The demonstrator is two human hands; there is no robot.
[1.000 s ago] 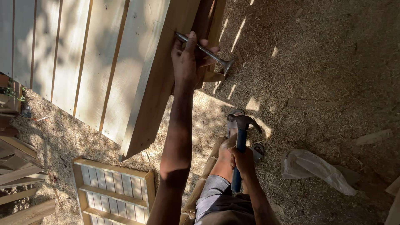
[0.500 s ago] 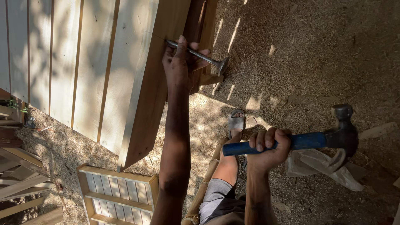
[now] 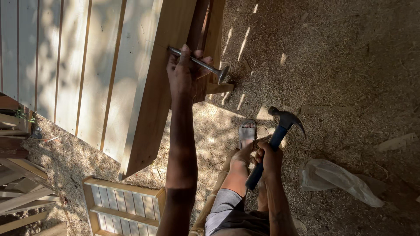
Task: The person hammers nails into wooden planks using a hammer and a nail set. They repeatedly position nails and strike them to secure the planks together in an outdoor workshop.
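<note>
A long steel chisel [image 3: 199, 64] is pinched in the left hand [image 3: 183, 72], fingers wrapped round its shaft, tip against the edge of the slatted wooden panel [image 3: 105, 74] at far left. The right hand [image 3: 269, 159], fingers closed on the blue handle, holds the claw hammer [image 3: 273, 140], now drawn back near the sandalled foot [image 3: 247, 131] rather than swung out right as half a second ago. Sawdust floor [image 3: 350, 65] lies all around.

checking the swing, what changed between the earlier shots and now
The right hand brought the blue-handled claw hammer back down from its raised, sideways position half a second ago to low beside the knee, head up, much as a second ago. The left hand stayed gripping the long metal spike against the wooden panel.
</note>
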